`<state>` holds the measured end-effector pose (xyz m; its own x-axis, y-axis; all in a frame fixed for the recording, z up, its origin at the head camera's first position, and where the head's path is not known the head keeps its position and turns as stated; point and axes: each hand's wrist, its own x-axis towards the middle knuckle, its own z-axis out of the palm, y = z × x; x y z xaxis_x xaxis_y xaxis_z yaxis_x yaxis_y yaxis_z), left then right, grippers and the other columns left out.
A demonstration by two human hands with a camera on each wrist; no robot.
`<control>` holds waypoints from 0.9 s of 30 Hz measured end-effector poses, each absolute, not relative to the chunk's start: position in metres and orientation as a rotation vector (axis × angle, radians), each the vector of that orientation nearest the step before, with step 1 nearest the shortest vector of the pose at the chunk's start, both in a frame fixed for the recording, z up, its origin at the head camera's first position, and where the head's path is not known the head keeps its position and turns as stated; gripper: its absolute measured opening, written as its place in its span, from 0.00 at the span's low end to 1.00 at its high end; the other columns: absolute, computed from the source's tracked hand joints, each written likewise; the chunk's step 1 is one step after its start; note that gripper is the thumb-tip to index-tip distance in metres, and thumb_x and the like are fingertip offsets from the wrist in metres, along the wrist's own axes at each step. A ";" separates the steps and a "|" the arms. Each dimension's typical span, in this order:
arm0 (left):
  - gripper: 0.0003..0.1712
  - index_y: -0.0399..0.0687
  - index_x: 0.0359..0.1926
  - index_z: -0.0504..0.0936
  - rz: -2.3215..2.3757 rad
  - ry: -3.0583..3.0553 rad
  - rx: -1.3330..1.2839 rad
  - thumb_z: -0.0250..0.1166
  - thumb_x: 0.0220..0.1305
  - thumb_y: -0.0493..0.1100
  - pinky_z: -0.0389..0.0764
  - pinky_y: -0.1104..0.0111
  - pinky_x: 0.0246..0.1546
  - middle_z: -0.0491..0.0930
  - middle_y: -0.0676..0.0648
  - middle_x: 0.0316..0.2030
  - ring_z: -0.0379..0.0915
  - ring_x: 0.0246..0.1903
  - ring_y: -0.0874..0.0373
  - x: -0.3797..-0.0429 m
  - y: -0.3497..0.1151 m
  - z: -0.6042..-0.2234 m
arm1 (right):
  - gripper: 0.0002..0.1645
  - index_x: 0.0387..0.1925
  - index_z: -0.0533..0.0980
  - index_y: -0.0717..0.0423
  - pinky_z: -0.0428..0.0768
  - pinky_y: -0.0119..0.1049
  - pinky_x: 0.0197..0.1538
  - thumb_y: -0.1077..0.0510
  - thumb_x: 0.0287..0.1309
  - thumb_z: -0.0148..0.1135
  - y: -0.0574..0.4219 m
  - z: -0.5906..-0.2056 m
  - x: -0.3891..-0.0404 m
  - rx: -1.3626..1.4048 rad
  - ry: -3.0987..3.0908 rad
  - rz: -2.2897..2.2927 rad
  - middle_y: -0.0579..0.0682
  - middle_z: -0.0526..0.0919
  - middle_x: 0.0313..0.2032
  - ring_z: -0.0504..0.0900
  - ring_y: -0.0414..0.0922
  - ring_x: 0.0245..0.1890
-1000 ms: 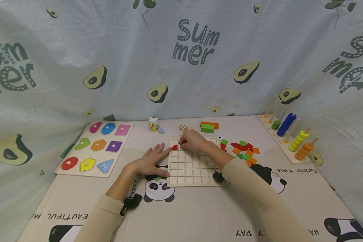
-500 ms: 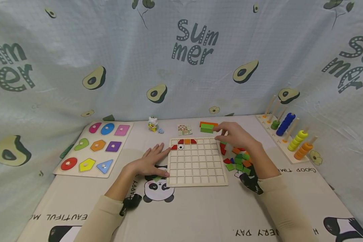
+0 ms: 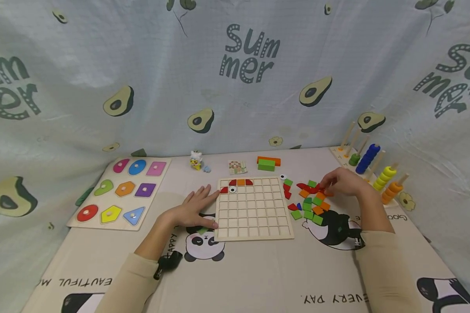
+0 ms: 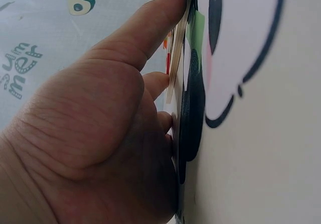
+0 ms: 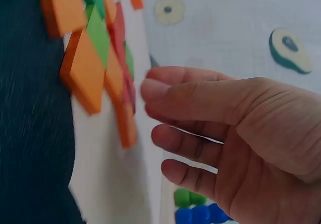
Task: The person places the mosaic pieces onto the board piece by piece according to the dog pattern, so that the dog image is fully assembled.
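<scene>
A square wooden grid board [image 3: 254, 211] lies in the middle of the table. Quarter-round red pieces [image 3: 249, 182], an orange square [image 3: 240, 182] and a white eye piece [image 3: 232, 189] sit in its upper left cells. My left hand [image 3: 193, 211] lies spread at the board's left edge, thumb and index finger against it; the left wrist view shows its palm side [image 4: 85, 118]. Over the right end of a heap of loose coloured pieces [image 3: 313, 204] is my right hand [image 3: 344, 182], fingers loosely bent. In the right wrist view its fingertips are beside red and orange pieces [image 5: 83, 78], with nothing visible between them.
A shape puzzle board [image 3: 131, 188] stands at the left, a peg stacker with coloured beads [image 3: 370, 178] at the right. Behind the grid board are a small figurine [image 3: 196, 160], a picture card [image 3: 236, 167] and green and orange blocks [image 3: 267, 164]. A printed curtain [image 3: 149, 78] hangs behind.
My right hand has left the upper left cells of the board, where the eye piece now shows, and moved right to the heap. The left hand stays in place.
</scene>
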<state>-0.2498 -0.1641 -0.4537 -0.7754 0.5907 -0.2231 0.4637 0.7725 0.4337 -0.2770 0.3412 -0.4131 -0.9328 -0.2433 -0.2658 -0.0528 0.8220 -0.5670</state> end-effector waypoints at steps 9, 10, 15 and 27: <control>0.61 0.60 0.76 0.43 0.505 2.620 0.811 0.64 0.50 0.73 0.30 0.48 0.71 0.32 0.44 0.76 0.22 0.74 0.46 -0.250 -0.164 -0.455 | 0.11 0.41 0.84 0.53 0.78 0.46 0.50 0.64 0.55 0.66 0.351 -0.428 -0.281 -0.264 2.638 -0.850 0.49 0.85 0.38 0.77 0.48 0.39; 0.61 0.60 0.76 0.44 0.506 2.620 0.811 0.64 0.50 0.73 0.30 0.47 0.71 0.32 0.44 0.76 0.22 0.74 0.46 -0.250 -0.164 -0.455 | 0.11 0.42 0.84 0.54 0.77 0.47 0.51 0.64 0.55 0.66 0.351 -0.428 -0.281 -0.258 2.635 -0.847 0.49 0.85 0.39 0.77 0.48 0.39; 0.61 0.60 0.76 0.44 0.502 2.622 0.810 0.63 0.50 0.73 0.30 0.48 0.71 0.32 0.44 0.76 0.22 0.74 0.46 -0.250 -0.165 -0.455 | 0.09 0.40 0.82 0.54 0.78 0.43 0.48 0.63 0.55 0.68 0.351 -0.427 -0.280 -0.258 2.624 -0.829 0.49 0.83 0.36 0.76 0.48 0.38; 0.61 0.60 0.76 0.44 0.512 2.619 0.812 0.64 0.50 0.73 0.30 0.48 0.71 0.32 0.44 0.76 0.22 0.74 0.46 -0.249 -0.164 -0.453 | 0.07 0.40 0.81 0.56 0.78 0.40 0.44 0.59 0.61 0.63 0.342 -0.419 -0.280 -0.384 2.624 -0.994 0.51 0.85 0.35 0.78 0.51 0.37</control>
